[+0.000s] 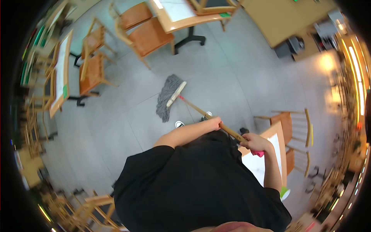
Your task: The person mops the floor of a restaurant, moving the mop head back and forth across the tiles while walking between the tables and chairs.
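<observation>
The left hand [216,123] is wrapping around the wooden mop handle [231,132], the right hand [253,142] closing around it nearer the pink end [258,153]. Ahead-left of both grips, the gray string mop head [168,96] is lying on the tiled floor [135,85].

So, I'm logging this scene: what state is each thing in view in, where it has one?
Grey string mop head: spread on the floor.
Long light-brown wooden handle: slanted, held in both hands.
Left hand: closed round the handle.
Right hand: closed higher up the handle.
Wooden chair with orange-brown seat: upright.
Long yellowish strip light: lit.
</observation>
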A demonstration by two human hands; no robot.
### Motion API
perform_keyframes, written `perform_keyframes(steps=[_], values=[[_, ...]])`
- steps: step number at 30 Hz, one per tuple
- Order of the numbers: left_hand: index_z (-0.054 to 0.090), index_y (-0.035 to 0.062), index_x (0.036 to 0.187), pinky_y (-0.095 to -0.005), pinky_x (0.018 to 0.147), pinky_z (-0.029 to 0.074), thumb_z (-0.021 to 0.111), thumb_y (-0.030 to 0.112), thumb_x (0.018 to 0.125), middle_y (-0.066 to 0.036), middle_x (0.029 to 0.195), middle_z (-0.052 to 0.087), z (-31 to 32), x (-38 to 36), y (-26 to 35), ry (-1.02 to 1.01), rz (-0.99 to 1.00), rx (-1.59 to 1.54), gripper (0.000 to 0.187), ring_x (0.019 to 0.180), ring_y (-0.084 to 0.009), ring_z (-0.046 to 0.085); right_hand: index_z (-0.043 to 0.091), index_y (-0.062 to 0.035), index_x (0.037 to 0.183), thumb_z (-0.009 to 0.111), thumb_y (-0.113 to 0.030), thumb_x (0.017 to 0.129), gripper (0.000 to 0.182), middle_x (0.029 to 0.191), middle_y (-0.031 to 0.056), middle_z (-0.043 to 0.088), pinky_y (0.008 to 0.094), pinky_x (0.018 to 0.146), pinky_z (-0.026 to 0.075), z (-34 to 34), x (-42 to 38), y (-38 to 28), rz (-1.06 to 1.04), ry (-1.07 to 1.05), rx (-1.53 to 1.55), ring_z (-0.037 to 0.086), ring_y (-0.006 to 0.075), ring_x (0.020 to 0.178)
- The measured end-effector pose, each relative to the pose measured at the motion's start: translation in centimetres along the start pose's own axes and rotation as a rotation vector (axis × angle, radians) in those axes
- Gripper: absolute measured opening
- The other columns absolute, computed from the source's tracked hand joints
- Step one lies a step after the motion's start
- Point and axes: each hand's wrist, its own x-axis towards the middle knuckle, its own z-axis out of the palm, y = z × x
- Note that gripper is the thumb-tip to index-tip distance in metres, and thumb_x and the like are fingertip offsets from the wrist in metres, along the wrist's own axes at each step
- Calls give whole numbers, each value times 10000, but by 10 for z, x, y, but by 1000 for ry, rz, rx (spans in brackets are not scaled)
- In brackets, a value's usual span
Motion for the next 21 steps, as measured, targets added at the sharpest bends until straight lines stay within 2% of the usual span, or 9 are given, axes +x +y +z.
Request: perform_keyframes(steps=[4, 5, 8, 10, 11, 14, 16, 18, 21], values=[[457, 26, 909, -295, 382, 398, 452, -12, 846, -80, 704, 493, 54, -16, -57, -109, 210, 394, 74, 496, -186, 490, 527, 42, 937, 532, -222, 877, 271, 668, 63, 525, 298, 405, 447, 34, -42, 62, -8, 222, 236, 528, 163, 431], [442, -10, 915, -316, 379, 424, 481, -28, 831, -100, 710, 503, 66, -37, -66, -70, 196, 369, 94, 505, -200, 517, 526, 44, 937, 531, -224, 878, 275, 666, 62, 524, 298, 405, 449, 42, -53, 70, 19, 267, 305, 527, 161, 432], [455, 18, 880, -325, 445, 455, 509, 27, 861, -95, 710, 503, 103, -56, -74, -281, 161, 596, 58, 539, -205, 521, 522, 45, 943, 538, -204, 878, 258, 674, 62, 538, 286, 408, 451, 44, -57, 97, 18, 387, 580, 535, 154, 440], [464, 36, 857, -331, 490, 476, 528, 64, 881, -92, 709, 503, 113, -56, -71, -395, 126, 728, 74, 562, -209, 523, 521, 46, 934, 544, -178, 876, 232, 671, 76, 553, 282, 413, 453, 57, -39, 123, -49, 467, 796, 551, 165, 447], [468, 46, 846, -334, 512, 487, 538, 82, 891, -91, 709, 503, 124, -57, -65, -450, 106, 786, 91, 573, -211, 524, 527, 22, 940, 557, -180, 884, 212, 680, 55, 536, 269, 406, 438, 60, -32, 121, -57, 492, 1067, 531, 149, 444], [461, 34, 873, -354, 591, 512, 513, 131, 924, -92, 724, 519, 150, -54, -67, -527, 75, 877, 121, 578, -233, 531, 532, -6, 915, 562, -176, 893, 175, 664, 41, 507, 275, 393, 422, 66, 10, 137, -154, 534, 1530, 512, 143, 436], [440, 41, 874, -320, 567, 503, 494, 150, 936, -75, 710, 496, 175, -45, -52, -578, -10, 992, 137, 572, -208, 513, 515, -36, 874, 554, -162, 901, 135, 637, 30, 486, 283, 384, 411, 56, 55, 144, -240, 558, 1810, 484, 140, 416], [422, 40, 861, -305, 535, 488, 484, 166, 939, -70, 705, 482, 184, -30, -48, -591, -71, 1013, 160, 567, -191, 501, 488, -55, 867, 553, -136, 893, 107, 629, 33, 490, 292, 375, 410, 42, 109, 151, -425, 556, 2147, 473, 146, 404], [396, 39, 832, -306, 488, 449, 479, 185, 938, -70, 703, 465, 191, -5, -29, -559, -158, 919, 198, 563, -171, 481, 473, -66, 884, 553, -118, 885, 95, 619, 32, 487, 301, 373, 418, 7, 137, 125, -320, 577, 2226, 472, 151, 400]])
